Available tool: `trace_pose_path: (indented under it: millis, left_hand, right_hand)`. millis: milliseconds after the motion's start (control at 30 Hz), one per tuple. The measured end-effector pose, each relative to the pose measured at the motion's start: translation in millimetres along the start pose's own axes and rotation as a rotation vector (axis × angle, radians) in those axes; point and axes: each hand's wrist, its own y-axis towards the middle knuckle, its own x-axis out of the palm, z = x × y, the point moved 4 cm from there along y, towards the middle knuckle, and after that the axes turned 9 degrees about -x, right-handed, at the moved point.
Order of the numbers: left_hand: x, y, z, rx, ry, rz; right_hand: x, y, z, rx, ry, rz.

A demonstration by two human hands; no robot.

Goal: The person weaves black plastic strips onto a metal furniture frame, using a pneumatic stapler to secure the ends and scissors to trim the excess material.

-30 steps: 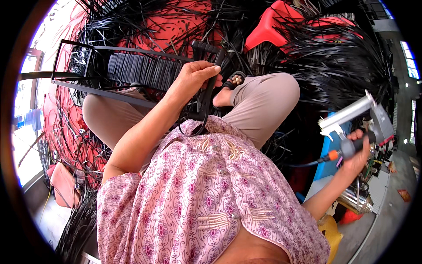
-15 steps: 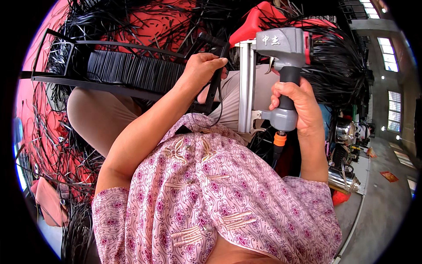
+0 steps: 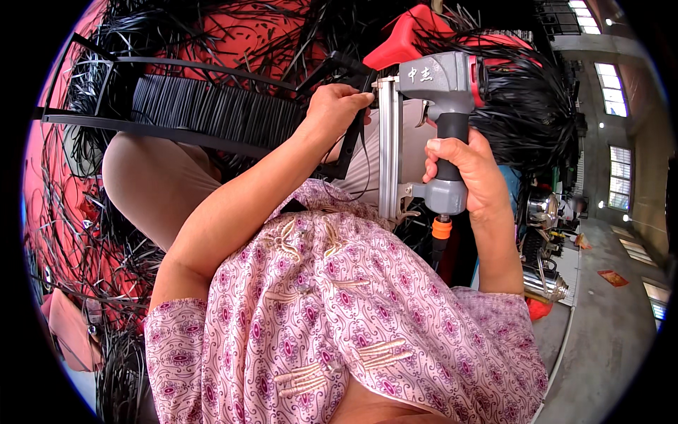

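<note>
My right hand (image 3: 466, 173) grips the black handle of a grey pneumatic staple gun (image 3: 424, 120), held upright with its nose pointing up. My left hand (image 3: 335, 109) pinches black plastic strips at the corner of a black metal frame (image 3: 198, 134) that rests across my lap. The frame is partly wound with a dense row of black strips (image 3: 212, 106). The gun's long magazine stands just right of my left fingers, close to the frame corner. An orange hose fitting (image 3: 441, 227) hangs under the gun's handle.
Loose black plastic strips (image 3: 537, 106) lie in heaps over a red floor cover (image 3: 233, 35) around me. A red plastic stool (image 3: 406, 35) sits behind the gun. Metal machinery (image 3: 544, 247) and a concrete floor (image 3: 607, 332) are at the right.
My right hand has brought the staple gun from the far right up to the frame corner beside my left hand. The left hand stays on the strips at the frame.
</note>
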Motion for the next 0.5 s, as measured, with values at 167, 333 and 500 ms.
trace_pose_path:
  millis: [167,333,500]
  left_hand:
    - [1.0,3.7,-1.2,0.000,0.023,0.005]
    - [0.5,6.3,-3.8,0.008,0.017,-0.001]
    - [0.6,6.4,-4.8,0.005,0.003,-0.011]
  right_hand:
    - [4.7,-3.6,-1.9,-0.014,-0.001,-0.001]
    - [7.1,-5.1,-1.3,-0.011,-0.019,0.005]
    - [10.6,-6.4,-1.6,-0.017,-0.031,-0.004]
